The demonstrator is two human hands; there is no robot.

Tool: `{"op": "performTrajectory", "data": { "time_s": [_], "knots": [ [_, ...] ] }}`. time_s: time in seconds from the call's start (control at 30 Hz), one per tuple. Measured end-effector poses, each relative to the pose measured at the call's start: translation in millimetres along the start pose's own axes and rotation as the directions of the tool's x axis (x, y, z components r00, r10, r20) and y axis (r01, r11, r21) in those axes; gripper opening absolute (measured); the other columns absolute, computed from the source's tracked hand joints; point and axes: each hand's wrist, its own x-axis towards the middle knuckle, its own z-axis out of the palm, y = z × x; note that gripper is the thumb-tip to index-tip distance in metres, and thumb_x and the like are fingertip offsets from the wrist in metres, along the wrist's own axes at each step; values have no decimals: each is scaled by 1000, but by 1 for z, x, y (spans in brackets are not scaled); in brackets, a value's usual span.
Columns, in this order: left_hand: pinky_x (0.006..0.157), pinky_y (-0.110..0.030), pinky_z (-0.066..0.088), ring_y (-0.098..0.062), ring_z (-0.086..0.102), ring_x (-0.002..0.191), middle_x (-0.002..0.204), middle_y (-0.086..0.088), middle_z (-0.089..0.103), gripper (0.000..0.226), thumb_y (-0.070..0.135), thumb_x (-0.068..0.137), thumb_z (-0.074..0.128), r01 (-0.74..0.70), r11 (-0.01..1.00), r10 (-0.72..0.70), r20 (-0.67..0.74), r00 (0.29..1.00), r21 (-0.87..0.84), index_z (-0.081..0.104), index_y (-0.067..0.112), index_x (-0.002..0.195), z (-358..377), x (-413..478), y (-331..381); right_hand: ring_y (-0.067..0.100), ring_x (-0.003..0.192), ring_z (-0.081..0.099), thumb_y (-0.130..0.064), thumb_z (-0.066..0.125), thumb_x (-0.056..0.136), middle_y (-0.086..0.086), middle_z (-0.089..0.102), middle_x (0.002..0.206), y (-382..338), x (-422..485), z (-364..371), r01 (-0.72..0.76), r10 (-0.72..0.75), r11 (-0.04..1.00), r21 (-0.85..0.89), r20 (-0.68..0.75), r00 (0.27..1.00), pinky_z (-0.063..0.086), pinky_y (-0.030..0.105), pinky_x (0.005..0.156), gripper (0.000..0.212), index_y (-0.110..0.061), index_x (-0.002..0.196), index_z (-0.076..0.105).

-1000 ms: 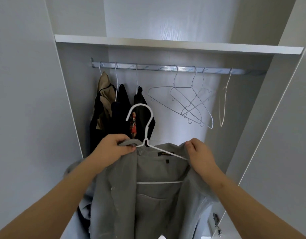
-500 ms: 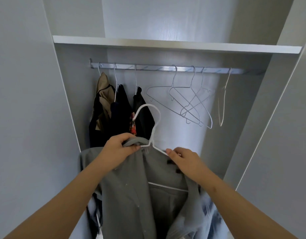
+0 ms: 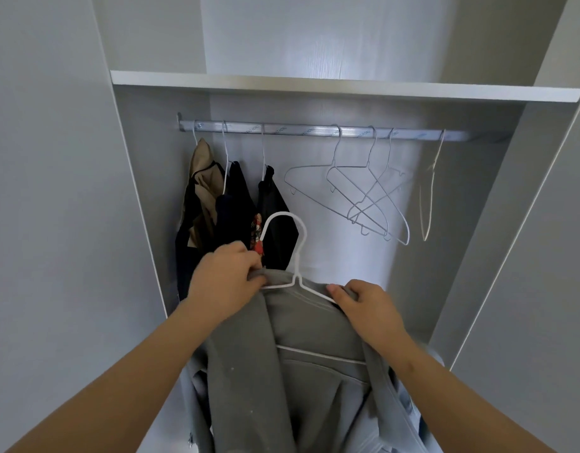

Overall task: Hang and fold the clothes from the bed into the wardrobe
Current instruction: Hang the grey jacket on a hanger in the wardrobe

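Observation:
A grey jacket (image 3: 301, 380) hangs on a white wire hanger (image 3: 298, 253) in front of the open wardrobe. My left hand (image 3: 226, 279) grips the jacket's left shoulder together with the hanger's arm. My right hand (image 3: 370, 308) pinches the jacket's right shoulder over the hanger's other arm. The hanger's hook points up, well below the metal rail (image 3: 314, 130). The jacket's lower part runs out of the bottom of the frame.
Dark and tan clothes (image 3: 223, 207) hang at the rail's left end. Several bare wire hangers (image 3: 367, 194) hang on its right half. A white shelf (image 3: 344, 88) spans the wardrobe above the rail. The wardrobe's side panels (image 3: 497, 223) close in on both sides.
My right hand slid from the collar out to the jacket's right shoulder. The jacket now sits squarer on the hanger, and both came slightly to the right.

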Motion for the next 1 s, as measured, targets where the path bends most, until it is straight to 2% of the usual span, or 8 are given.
{"op": "performTrajectory", "data": {
  "time_s": [0.1, 0.23, 0.37, 0.5, 0.63, 0.7, 0.83, 1.0],
  "knots": [
    [42, -24, 34, -21, 52, 43, 54, 0, 54, 20, 11, 64, 80, -59, 992, 80, -185, 980, 114, 61, 11, 66, -2, -11, 15, 10, 53, 40, -50, 49, 89, -5, 41, 50, -3, 2, -4, 6, -8, 999, -39, -63, 998, 29, 28, 50, 49, -18, 55, 37],
    [50, -18, 42, -3, 54, 46, 49, 10, 54, 15, 28, 81, 67, 63, 889, 100, 326, 940, -454, 54, 28, 73, 1, -22, 20, 6, 56, 43, -51, 47, 90, -6, 46, 56, 1, 2, -12, -19, 5, 995, -99, -135, 991, 27, 26, 49, 47, -18, 59, 39],
    [73, -25, 46, -2, 51, 89, 98, 16, 56, 26, 45, 85, 58, -137, 972, 137, -14, 990, -191, 61, 25, 101, 4, -10, 15, 6, 57, 43, -49, 48, 90, -6, 44, 55, 5, 1, -13, 9, -19, 997, -76, -135, 991, 27, 28, 49, 45, -19, 58, 36],
    [71, -32, 46, -15, 58, 79, 84, -1, 60, 33, 44, 93, 47, 57, 949, 61, 356, 933, -310, 57, 13, 91, 20, -6, 21, 9, 56, 43, -45, 51, 89, -6, 43, 52, 8, -1, -15, 60, -62, 998, -18, -157, 986, 30, 28, 51, 44, -20, 57, 36],
    [59, -30, 41, -10, 51, 62, 64, 4, 53, 36, 46, 89, 52, 182, 917, -125, 178, 976, -355, 53, 16, 70, 30, -5, 20, 16, 78, 52, -27, 59, 89, -13, 55, 76, 8, 0, -21, 169, -172, 985, -34, -177, 969, 41, 30, 71, 9, -28, 81, 54],
    [58, -28, 40, -7, 50, 60, 62, 6, 52, 32, 48, 87, 54, 212, 907, -169, 147, 975, -365, 53, 23, 67, 28, -1, 17, 17, 94, 50, -17, 64, 85, -10, 52, 96, 12, 0, -25, 160, -176, 983, -85, -234, 956, 37, 26, 82, 17, -20, 102, 62],
    [55, -26, 40, -5, 53, 61, 64, 5, 56, 28, 50, 85, 54, 201, 918, -182, 85, 980, -342, 58, 25, 74, 27, 0, 16, 13, 81, 48, -13, 65, 85, -1, 52, 87, 15, -2, -30, 159, -166, 986, -45, -287, 943, 29, 8, 66, 6, -12, 89, 69],
    [57, -22, 42, 1, 53, 63, 67, 9, 59, 24, 53, 84, 53, 203, 938, -201, 37, 979, -280, 60, 30, 85, 29, -3, 19, 9, 66, 46, -28, 54, 93, -1, 55, 69, 8, -2, -28, 157, -157, 988, -5, -45, 987, 32, 16, 61, 29, -8, 76, 68]
  ]
}}
